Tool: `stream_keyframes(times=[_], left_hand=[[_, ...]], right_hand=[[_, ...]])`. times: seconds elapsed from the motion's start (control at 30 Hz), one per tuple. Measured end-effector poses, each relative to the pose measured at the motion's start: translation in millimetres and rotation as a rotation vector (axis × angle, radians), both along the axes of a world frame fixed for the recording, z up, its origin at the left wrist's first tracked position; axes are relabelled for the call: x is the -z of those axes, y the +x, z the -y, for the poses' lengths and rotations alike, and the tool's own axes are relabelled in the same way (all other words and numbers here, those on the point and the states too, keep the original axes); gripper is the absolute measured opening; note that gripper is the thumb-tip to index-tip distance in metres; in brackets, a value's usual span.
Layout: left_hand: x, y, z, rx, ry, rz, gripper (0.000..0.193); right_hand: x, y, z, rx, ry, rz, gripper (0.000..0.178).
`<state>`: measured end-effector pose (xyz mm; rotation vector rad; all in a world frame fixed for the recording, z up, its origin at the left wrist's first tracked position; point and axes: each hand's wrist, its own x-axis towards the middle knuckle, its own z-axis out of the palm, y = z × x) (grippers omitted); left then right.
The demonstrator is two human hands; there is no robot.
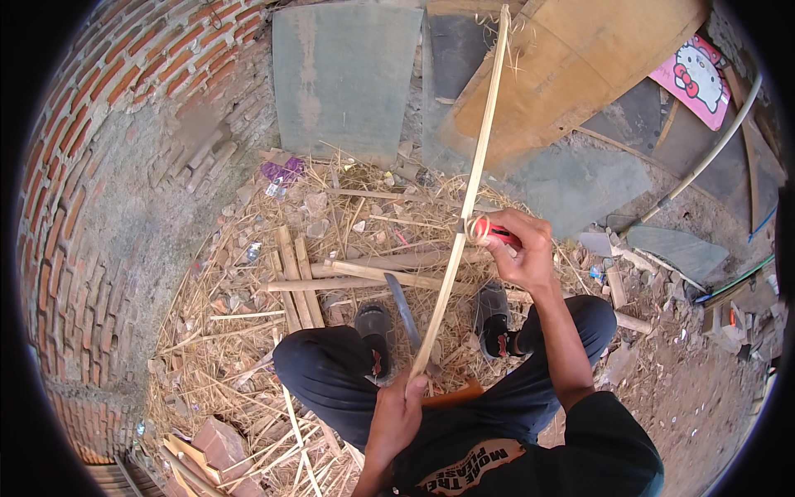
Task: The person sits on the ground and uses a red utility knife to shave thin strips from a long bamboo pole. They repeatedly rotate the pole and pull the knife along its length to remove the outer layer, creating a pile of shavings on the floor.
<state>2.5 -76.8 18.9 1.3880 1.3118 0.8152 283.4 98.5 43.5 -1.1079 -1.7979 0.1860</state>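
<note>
Presently: left hand [396, 412] clenches bamboo strip [464, 207] base, steadying it; right hand [522, 248] grips red-handled knife [490, 231] against its edge.

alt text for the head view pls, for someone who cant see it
Seen from above, a seated person's left hand grips the near end of a long bamboo strip while the right hand holds a red-handled knife against its middle. Bamboo pieces and shavings litter the ground beside a brick wall.
</note>
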Motion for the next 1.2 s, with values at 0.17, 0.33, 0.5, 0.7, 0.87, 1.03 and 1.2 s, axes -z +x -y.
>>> stream_keyframes(times=[0.17,0.33,0.5,0.7,0.87,1.03,1.2], left_hand=[[2,-4,10,0.0,-0.032,-0.034,0.046],[1,-2,9,0.007,-0.013,-0.051,0.046],[1,-4,15,0.011,-0.035,-0.074,0.047],[7,-7,24,0.021,-0.041,-0.107,0.047],[17,-18,37,0.082,-0.152,-0.139,0.039],[20,-23,42,0.065,-0.196,-0.151,0.04],[17,-27,43,0.053,-0.194,-0.144,0.041]], right_hand=[[-2,5,-2,0.003,-0.017,-0.005,0.021],[1,5,-6,0.046,-0.048,-0.062,0.021],[6,10,-18,0.047,0.02,-0.087,0.02],[3,25,-34,0.118,-0.002,-0.081,0.019],[7,48,-62,0.214,-0.026,-0.13,0.022],[13,61,-89,0.203,-0.07,-0.106,0.025],[19,64,-108,0.165,-0.102,-0.084,0.023]])
